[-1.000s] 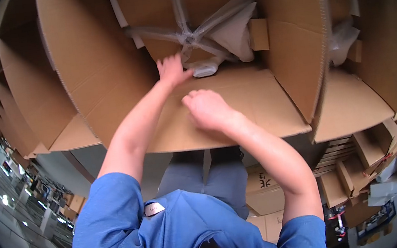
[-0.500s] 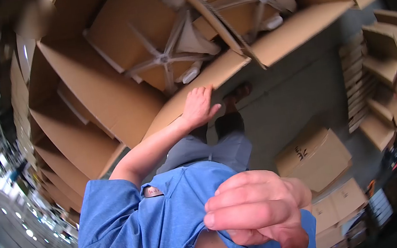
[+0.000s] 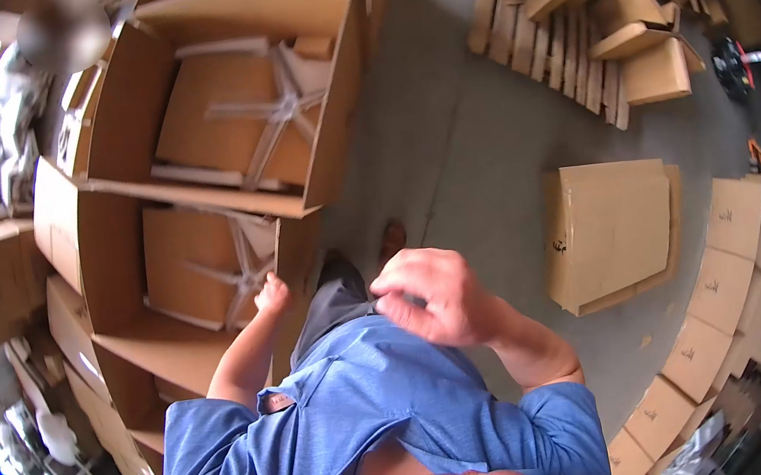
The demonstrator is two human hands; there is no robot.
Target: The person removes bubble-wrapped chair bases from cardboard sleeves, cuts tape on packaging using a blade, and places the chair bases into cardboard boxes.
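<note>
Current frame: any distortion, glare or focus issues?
Head view: strong fisheye bowing, black corners; head view, left edge: bright, washed-out glare; head view, upper left: grey round patch badly out of focus; head view, centre left: open carton edges readable.

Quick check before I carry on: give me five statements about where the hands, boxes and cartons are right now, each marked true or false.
1. The left hand is at the rim of an open box. True.
2. A star-shaped piece lies in the next open box beyond it. True.
3. The right hand grips a star-shaped piece. False: it is in front of the body, with nothing visible in it.
4. The carton nearest the right hand sits on the wooden pallet. False: it sits apart from the pallet.
5. The row of cartons at the far right bears dark markings. True.
</note>
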